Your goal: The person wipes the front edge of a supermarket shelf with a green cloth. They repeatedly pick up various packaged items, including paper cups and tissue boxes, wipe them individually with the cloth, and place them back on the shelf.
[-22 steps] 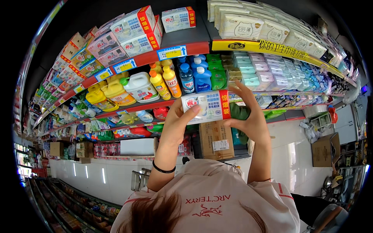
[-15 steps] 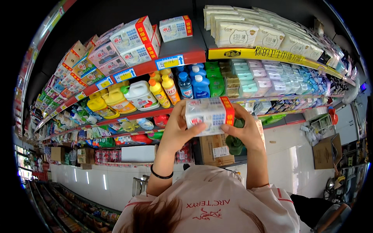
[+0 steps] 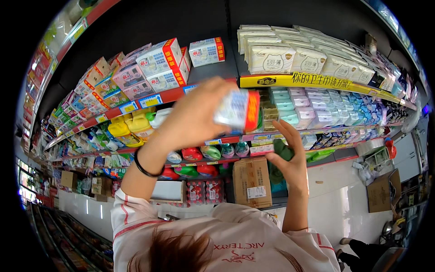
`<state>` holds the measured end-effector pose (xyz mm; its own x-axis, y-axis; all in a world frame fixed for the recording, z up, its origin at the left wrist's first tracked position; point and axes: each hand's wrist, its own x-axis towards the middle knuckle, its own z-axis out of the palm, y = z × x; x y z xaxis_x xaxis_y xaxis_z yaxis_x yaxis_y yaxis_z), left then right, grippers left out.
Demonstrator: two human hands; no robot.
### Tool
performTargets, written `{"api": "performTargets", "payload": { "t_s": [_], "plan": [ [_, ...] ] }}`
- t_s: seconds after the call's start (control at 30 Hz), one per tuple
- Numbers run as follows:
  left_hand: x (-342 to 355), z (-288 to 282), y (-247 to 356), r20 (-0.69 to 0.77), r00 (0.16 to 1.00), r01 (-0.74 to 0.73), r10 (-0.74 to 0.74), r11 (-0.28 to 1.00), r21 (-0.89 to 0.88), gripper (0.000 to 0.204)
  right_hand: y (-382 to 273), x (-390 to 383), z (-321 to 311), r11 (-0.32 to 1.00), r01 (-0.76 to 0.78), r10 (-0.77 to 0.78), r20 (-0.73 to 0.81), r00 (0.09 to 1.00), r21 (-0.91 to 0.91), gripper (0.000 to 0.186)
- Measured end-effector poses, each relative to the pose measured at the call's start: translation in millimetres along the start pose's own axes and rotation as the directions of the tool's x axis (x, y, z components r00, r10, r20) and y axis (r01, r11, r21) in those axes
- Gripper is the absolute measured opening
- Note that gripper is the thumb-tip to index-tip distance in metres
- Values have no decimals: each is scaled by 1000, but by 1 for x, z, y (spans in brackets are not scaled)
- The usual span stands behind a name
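Note:
My left hand (image 3: 199,109), blurred by motion, holds up a white soap multipack (image 3: 233,109) with a red end band, in front of the upper shelf edge. My right hand (image 3: 290,161) is apart from it, lower and to the right, fingers spread in front of a dark green item (image 3: 282,148) that I cannot make out. Above the held pack, similar white packs (image 3: 156,63) and pink ones (image 3: 130,80) stand stacked at the left, beside a single white pack (image 3: 205,51). White tissue packs (image 3: 269,59) are piled at the right.
Middle shelves hold yellow jugs (image 3: 122,129) and pastel packs (image 3: 304,115). Below are a cardboard carton (image 3: 253,181) and red shrink-wrapped packs (image 3: 204,192). An open box (image 3: 380,192) is on the floor at the right. A person's dark-trousered legs (image 3: 355,256) show at lower right.
My left hand has lifted the soap pack upward toward the shelf. My right hand has let go of it. The view has shifted, with the shelves now lower in the picture.

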<state>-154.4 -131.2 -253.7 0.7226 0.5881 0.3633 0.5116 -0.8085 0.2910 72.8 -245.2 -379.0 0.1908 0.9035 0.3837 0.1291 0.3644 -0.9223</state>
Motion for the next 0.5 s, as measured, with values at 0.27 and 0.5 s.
{"api": "performTargets", "payload": {
  "t_s": [0.27, 0.5],
  "plan": [
    [96, -35, -93, -196, 973, 145, -125, 985, 92, 72, 32, -41, -44, 972, -210, 224, -154, 962, 101, 58],
    [117, -8, -121, -19, 962, 270, -271, 961, -53, 86, 43, -78, -76, 910, -375, 410, -253, 876, 175, 47]
  ]
}}
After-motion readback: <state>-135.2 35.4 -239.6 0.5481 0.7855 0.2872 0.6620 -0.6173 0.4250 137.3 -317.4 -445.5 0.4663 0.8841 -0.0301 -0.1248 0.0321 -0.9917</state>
